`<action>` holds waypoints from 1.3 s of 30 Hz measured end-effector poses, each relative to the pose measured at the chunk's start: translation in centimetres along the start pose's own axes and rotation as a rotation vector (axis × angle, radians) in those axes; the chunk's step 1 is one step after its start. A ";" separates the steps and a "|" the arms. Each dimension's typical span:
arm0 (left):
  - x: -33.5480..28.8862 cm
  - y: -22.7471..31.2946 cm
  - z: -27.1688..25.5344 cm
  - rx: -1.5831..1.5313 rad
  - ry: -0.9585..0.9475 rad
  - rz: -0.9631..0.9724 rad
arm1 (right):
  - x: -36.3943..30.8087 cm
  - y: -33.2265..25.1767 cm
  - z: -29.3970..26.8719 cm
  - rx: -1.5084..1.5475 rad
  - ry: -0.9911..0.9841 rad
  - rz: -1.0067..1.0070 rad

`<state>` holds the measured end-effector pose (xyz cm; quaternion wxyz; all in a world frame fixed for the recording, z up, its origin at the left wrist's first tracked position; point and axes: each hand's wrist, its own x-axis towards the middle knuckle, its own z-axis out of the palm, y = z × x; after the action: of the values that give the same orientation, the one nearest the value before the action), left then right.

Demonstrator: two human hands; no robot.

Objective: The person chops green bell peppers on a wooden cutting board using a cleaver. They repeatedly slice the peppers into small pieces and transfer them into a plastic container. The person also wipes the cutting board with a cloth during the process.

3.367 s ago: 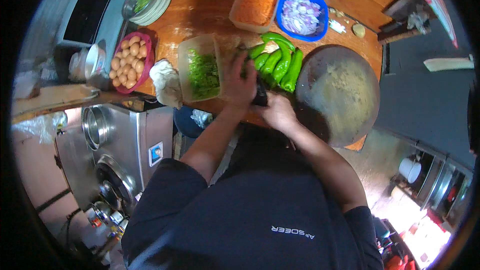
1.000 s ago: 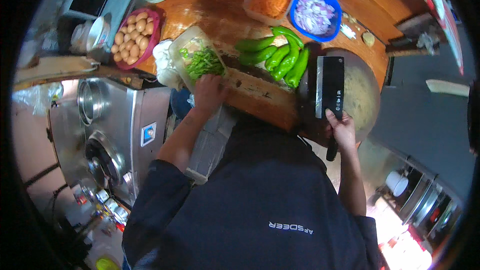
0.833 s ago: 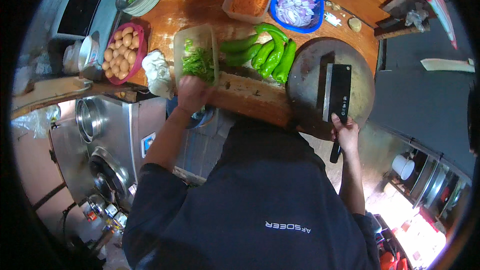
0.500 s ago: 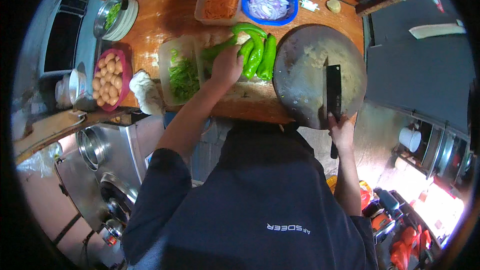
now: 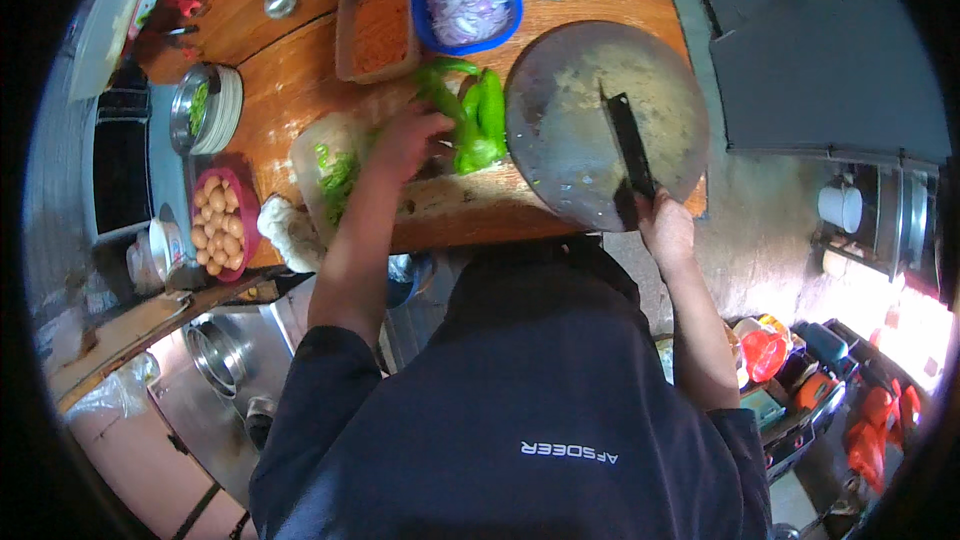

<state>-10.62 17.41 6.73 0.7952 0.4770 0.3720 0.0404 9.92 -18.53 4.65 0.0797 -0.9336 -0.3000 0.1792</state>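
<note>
Cleaver (image 5: pixel 628 140) is gripped by the handle in the right hand (image 5: pixel 666 232); that grip is closed. Blade is held over the round chopping block (image 5: pixel 575 90), seen nearly edge-on; contact with the block cannot be told.

Left hand (image 5: pixel 408 142) is placed at the green peppers (image 5: pixel 490 112). It is motion-blurred, so whether its grip is open or closed on a pepper cannot be told. Peppers are laid on the wooden surface (image 5: pixel 275 70), between the block and the tub of greens.

Containers: blue basin (image 5: pixel 470 49) is filled with chopped purple-white onion (image 5: pixel 468 5). Clear rectangular tub (image 5: pixel 343 45) just left of it is loaded with orange shreds (image 5: pixel 382 28). Second clear tub (image 5: pixel 302 160) is partly covered by the left forearm; cut greens (image 5: pixel 338 180) are seen inside. Pink bowl (image 5: pixel 251 225) at far left is heaped with brown eggs (image 5: pixel 217 225). Metal bowl (image 5: pixel 181 112) is set beside stacked white plates (image 5: pixel 229 110); green pieces (image 5: pixel 199 105) are contained in it.

White cloth (image 5: pixel 290 232) is bunched between the pink bowl and the greens tub.
</note>
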 end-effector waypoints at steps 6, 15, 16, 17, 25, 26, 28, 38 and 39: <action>4.7 -6.8 9.7 -0.030 -0.168 0.155 | 0.3 0.2 -2.6 0.105 0.007 -0.042; 5.7 -9.4 11.9 0.196 -0.102 0.221 | -1.7 0.1 -1.2 0.047 -0.004 -0.229; 5.3 -9.1 11.9 0.216 -0.099 0.207 | -1.8 0.6 -0.9 0.044 -0.027 -0.210; 4.4 -8.5 12.0 0.235 -0.093 0.196 | -1.7 0.9 -0.9 0.040 -0.050 -0.194; 2.7 -8.8 9.2 0.601 0.020 0.164 | -2.1 -1.3 -3.0 0.061 -0.118 -0.172; 2.7 -8.6 9.3 0.731 0.032 0.183 | -1.8 -0.8 -2.1 0.056 -0.130 -0.169; 2.0 -8.8 9.3 1.026 0.048 0.470 | -1.5 0.2 -1.7 0.049 -0.144 -0.175; 2.1 -9.4 10.8 1.236 0.080 0.822 | -1.7 0.2 -2.1 0.023 -0.158 -0.170; 2.3 -9.2 11.0 1.229 0.061 0.850 | -1.7 0.7 -2.8 0.010 -0.175 -0.160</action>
<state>-4.72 5.33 1.18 0.2907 0.9367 0.1331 0.1426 10.04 -20.21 7.57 0.0720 -0.8869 -0.3786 0.2546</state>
